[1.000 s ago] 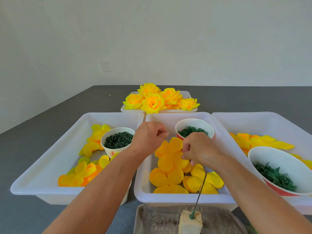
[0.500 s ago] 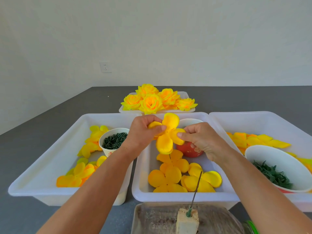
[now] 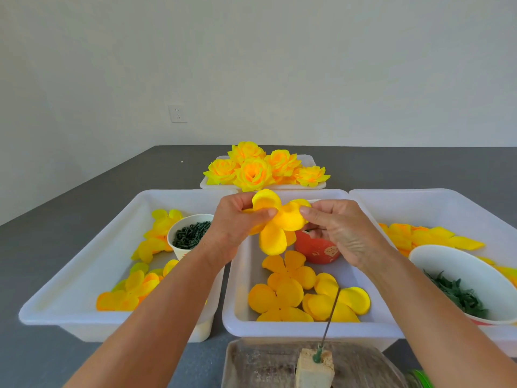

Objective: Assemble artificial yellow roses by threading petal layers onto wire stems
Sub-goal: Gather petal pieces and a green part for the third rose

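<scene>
Yellow petal layer (image 3: 275, 224), lifted moments ago from the middle tray (image 3: 237, 317), is now pinched between left hand (image 3: 237, 219) and right hand (image 3: 340, 231), ready for the wire stem (image 3: 330, 317)

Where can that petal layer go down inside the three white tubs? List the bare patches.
Left white plastic tub: bare floor along its left side, beside the white paper cup of dark green pieces. Right white tub: bare floor at the back, behind the yellow petals. Middle white tub: crowded with orange-yellow petal layers and a red cup.
</scene>
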The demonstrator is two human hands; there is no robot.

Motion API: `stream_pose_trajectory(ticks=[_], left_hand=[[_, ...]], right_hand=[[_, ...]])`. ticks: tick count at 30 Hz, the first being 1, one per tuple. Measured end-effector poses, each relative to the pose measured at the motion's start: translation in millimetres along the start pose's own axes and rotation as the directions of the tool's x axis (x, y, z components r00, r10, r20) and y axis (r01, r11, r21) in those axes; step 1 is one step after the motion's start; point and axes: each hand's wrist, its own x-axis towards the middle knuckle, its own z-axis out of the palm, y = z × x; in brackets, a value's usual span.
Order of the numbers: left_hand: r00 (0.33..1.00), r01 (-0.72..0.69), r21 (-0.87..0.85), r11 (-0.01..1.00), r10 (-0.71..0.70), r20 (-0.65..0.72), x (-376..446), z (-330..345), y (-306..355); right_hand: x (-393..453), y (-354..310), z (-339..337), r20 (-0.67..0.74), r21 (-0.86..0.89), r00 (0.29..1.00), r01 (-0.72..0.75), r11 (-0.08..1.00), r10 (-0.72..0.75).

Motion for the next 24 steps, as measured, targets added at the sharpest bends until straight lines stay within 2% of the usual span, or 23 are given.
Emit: stream_pose_trajectory(ticks=[3,6,10,15,19,21,24], left_hand=[[0.999,0.007,0.022,1.0,-0.008,0.052,-1.3,1.7,-0.3],[0.996,-0.002,0.075,0.997,-0.005,0.089,-3.1,3.4,-0.3],[0.997,0.037,0.124,0.992,-0.045,0.056,-2.6,3.9,-1.1],[0.995,0.094,-0.036,0.995,-0.095,-0.035,-1.1,3.3,0.3],[0.994,0.098,-0.14,0.985,-0.103,-0.025,-1.7,4.0,1.6],[0.995,0.094,-0.126,0.987,-0.096,-0.007,-2.0,5.2,1.5],[0.998,0.062,0.005,0.998,-0.062,0.01,-2.7,5.3,-0.9]], right_hand=[[-0.6,1.4,-0.4,-0.074,-0.091,0.996,0.037,0.995,-0.044],[-1.0,2.2,-0.4,-0.088,-0.172,0.993,0.06,0.983,-0.076],[-1.6,4.2,2.7,-0.087,-0.195,0.991,0.082,0.977,-0.101],[-0.6,3.4,8.0,-0.01,0.097,1.0,-0.021,0.995,0.022],[-1.7,0.0,8.2,0.068,0.188,0.995,-0.086,0.978,0.074],[-2.9,-0.7,7.2,0.033,0.149,0.998,-0.061,0.987,0.057],[-4.2,-0.7,6.4,-0.041,-0.031,0.999,0.006,1.0,-0.007]])
